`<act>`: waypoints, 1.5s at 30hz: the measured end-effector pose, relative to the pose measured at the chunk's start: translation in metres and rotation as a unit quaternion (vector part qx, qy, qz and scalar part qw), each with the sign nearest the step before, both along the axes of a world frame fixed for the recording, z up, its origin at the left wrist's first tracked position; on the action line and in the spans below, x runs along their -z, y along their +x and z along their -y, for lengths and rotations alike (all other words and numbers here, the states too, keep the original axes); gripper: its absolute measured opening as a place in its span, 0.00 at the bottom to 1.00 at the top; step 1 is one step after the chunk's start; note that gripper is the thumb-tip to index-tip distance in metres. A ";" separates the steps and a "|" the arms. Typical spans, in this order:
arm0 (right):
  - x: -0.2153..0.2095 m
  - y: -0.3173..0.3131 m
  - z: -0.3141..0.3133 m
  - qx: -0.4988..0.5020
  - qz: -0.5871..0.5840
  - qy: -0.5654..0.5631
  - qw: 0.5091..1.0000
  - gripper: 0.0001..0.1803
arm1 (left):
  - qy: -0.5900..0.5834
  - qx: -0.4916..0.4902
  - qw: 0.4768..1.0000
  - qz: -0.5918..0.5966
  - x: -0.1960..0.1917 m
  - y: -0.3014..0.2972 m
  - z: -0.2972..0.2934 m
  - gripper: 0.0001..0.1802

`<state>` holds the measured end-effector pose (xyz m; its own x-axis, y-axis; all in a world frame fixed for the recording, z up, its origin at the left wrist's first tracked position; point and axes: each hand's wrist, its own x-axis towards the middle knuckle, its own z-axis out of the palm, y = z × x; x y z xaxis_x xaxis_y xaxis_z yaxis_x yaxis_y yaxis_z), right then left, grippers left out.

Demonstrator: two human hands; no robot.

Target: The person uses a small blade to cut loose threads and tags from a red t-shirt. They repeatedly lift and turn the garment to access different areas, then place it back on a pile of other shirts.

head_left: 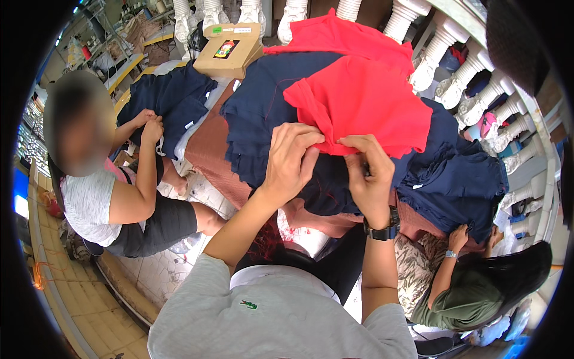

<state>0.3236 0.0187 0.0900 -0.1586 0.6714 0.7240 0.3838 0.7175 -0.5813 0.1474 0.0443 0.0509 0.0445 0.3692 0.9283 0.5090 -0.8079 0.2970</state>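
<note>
A red garment (368,99) lies over a pile of navy blue garments (257,102) in front of me. Its near edge is pinched by my left hand (290,157) and, a little to the right, by my right hand (369,170), which has a dark watch at the wrist. Thumb and fingers of both hands are closed on the cloth, and a short stretch of the edge runs between them. Behind it, more red cloth (353,35) rests on top of the navy pile.
A cardboard box (229,51) stands at the back left. On the left, a seated person (122,197) handles navy cloth (164,99); on the right, another person (478,287) works at more navy garments (457,179). Brown cloth (209,146) covers the table. White balusters (433,54) line the far side.
</note>
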 end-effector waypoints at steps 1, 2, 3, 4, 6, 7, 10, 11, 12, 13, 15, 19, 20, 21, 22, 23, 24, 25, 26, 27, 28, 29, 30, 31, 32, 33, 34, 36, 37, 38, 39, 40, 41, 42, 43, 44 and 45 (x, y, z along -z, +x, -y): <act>-0.012 0.003 -0.001 -0.005 0.005 -0.015 1.000 0.16 | 0.006 0.023 1.000 -0.004 -0.007 -0.003 -0.002 0.18; -0.014 0.010 -0.006 -0.022 0.007 -0.037 0.999 0.11 | -0.023 0.040 0.999 0.002 -0.017 -0.005 -0.001 0.06; -0.016 0.014 -0.013 -0.040 0.009 -0.059 0.997 0.07 | -0.083 0.072 0.994 0.006 -0.018 -0.009 -0.004 0.06; -0.017 0.012 -0.018 -0.067 -0.032 -0.093 0.993 0.05 | -0.144 0.104 0.984 0.011 -0.018 -0.015 -0.007 0.09; -0.019 0.006 -0.024 -0.122 -0.109 -0.167 0.972 0.06 | -0.250 0.200 0.945 0.071 -0.022 -0.016 -0.006 0.19; -0.020 0.003 -0.026 -0.148 -0.146 -0.204 0.957 0.08 | -0.285 0.211 0.932 0.081 -0.025 -0.018 -0.004 0.16; -0.018 -0.005 -0.029 -0.193 -0.218 -0.280 0.915 0.11 | -0.264 0.159 0.943 0.121 -0.027 -0.021 -0.001 0.10; -0.015 -0.005 -0.029 -0.181 -0.231 -0.279 0.914 0.11 | -0.172 0.086 0.971 0.142 -0.024 -0.015 -0.001 0.08; -0.014 -0.005 -0.028 -0.168 -0.245 -0.277 0.914 0.11 | -0.078 0.011 0.984 0.161 -0.024 -0.012 0.001 0.07; -0.015 -0.004 -0.028 -0.163 -0.240 -0.280 0.915 0.11 | -0.034 -0.023 0.985 0.166 -0.025 -0.016 0.010 0.09; -0.014 -0.001 -0.028 -0.159 -0.233 -0.286 0.916 0.12 | -0.215 0.363 0.826 0.373 -0.007 -0.020 0.044 0.12; -0.007 -0.004 -0.026 -0.169 -0.211 -0.282 0.921 0.10 | -0.125 0.120 0.984 0.033 -0.017 -0.010 0.047 0.20; -0.009 -0.004 -0.024 -0.160 -0.207 -0.280 0.924 0.10 | -0.127 0.099 0.986 0.048 -0.018 -0.009 0.040 0.20; -0.009 -0.004 -0.021 -0.151 -0.203 -0.278 0.927 0.10 | -0.130 0.078 0.987 0.063 -0.020 -0.007 0.034 0.19; -0.008 -0.005 -0.019 -0.139 -0.194 -0.263 0.935 0.10 | -0.122 0.071 0.987 0.073 -0.026 -0.004 0.029 0.19; -0.007 -0.008 -0.016 -0.128 -0.185 -0.247 0.943 0.10 | -0.127 0.062 0.986 0.088 -0.027 0.002 0.024 0.18; -0.007 -0.010 -0.013 -0.118 -0.175 -0.230 0.950 0.10 | -0.132 0.054 0.984 0.103 -0.027 0.009 0.019 0.18; -0.004 -0.012 -0.011 -0.114 -0.173 -0.219 0.954 0.10 | -0.137 0.046 0.982 0.118 -0.025 0.013 0.015 0.17; 0.000 -0.012 -0.010 -0.108 -0.172 -0.206 0.957 0.10 | -0.144 0.058 0.980 0.123 -0.024 0.014 0.012 0.13; 0.002 -0.011 -0.009 -0.098 -0.163 -0.199 0.961 0.10 | -0.119 0.063 0.984 0.119 -0.017 0.016 0.007 0.12; 0.005 -0.010 -0.008 -0.088 -0.153 -0.192 0.965 0.09 | -0.094 0.067 0.987 0.115 -0.008 0.017 0.002 0.10; 0.008 -0.006 -0.008 -0.093 -0.163 -0.216 0.958 0.09 | -0.071 0.072 0.989 0.110 -0.005 0.018 0.000 0.09; 0.012 -0.002 -0.008 -0.098 -0.173 -0.240 0.950 0.09 | -0.107 0.099 0.980 0.132 -0.006 0.019 0.004 0.05; 0.014 0.001 -0.008 -0.104 -0.183 -0.264 0.941 0.09 | -0.158 0.134 0.965 0.158 -0.004 0.018 0.002 0.05; 0.014 0.002 -0.006 -0.100 -0.172 -0.273 0.941 0.08 | -0.210 0.166 0.946 0.183 -0.001 0.016 0.000 0.04; 0.013 0.003 -0.005 -0.097 -0.160 -0.282 0.941 0.08 | -0.260 0.198 0.922 0.207 0.001 0.013 -0.001 0.04; 0.012 0.002 -0.002 -0.065 -0.145 -0.250 0.955 0.08 | -0.289 0.221 0.911 0.197 0.002 0.011 0.001 0.07; 0.009 -0.007 0.002 0.031 -0.109 -0.142 0.983 0.07 | -0.301 0.290 0.872 0.254 0.002 0.011 0.004 0.08; 0.007 -0.010 0.006 0.093 -0.088 -0.066 0.990 0.08 | -0.306 0.323 0.850 0.283 0.003 0.011 0.005 0.08; 0.003 -0.010 0.012 0.136 -0.019 0.009 0.990 0.09 | -0.302 0.318 0.857 0.271 0.003 0.009 0.006 0.08; 0.005 -0.012 0.022 0.093 -0.054 -0.044 0.993 0.09 | -0.300 0.313 0.863 0.259 0.003 0.006 0.007 0.08; 0.006 -0.014 0.031 0.055 -0.090 -0.097 0.990 0.10 | -0.298 0.309 0.869 0.247 0.003 0.004 0.008 0.08; 0.008 -0.018 0.038 -0.011 -0.122 -0.154 0.980 0.11 | -0.295 0.312 0.868 0.249 0.003 0.004 0.008 0.07; 0.006 -0.028 0.043 -0.024 -0.124 -0.179 0.976 0.15 | -0.292 0.314 0.868 0.252 0.003 0.004 0.007 0.07; 0.007 -0.027 0.042 -0.043 -0.079 -0.235 0.968 0.19 | -0.288 0.317 0.867 0.255 0.003 0.004 0.007 0.06; 0.012 -0.026 0.037 -0.042 -0.079 -0.265 0.960 0.19 | -0.289 0.316 0.868 0.252 0.002 0.004 0.009 0.06; 0.016 -0.026 0.033 -0.042 -0.080 -0.295 0.951 0.20 | -0.290 0.315 0.869 0.249 -0.001 0.004 0.012 0.07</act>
<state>0.2971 -0.0141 0.0736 -0.1483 0.9582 0.2447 0.2121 0.2725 -0.9385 0.1511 0.0323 0.0515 0.0527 0.8295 0.5560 -0.2884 -0.5204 0.8037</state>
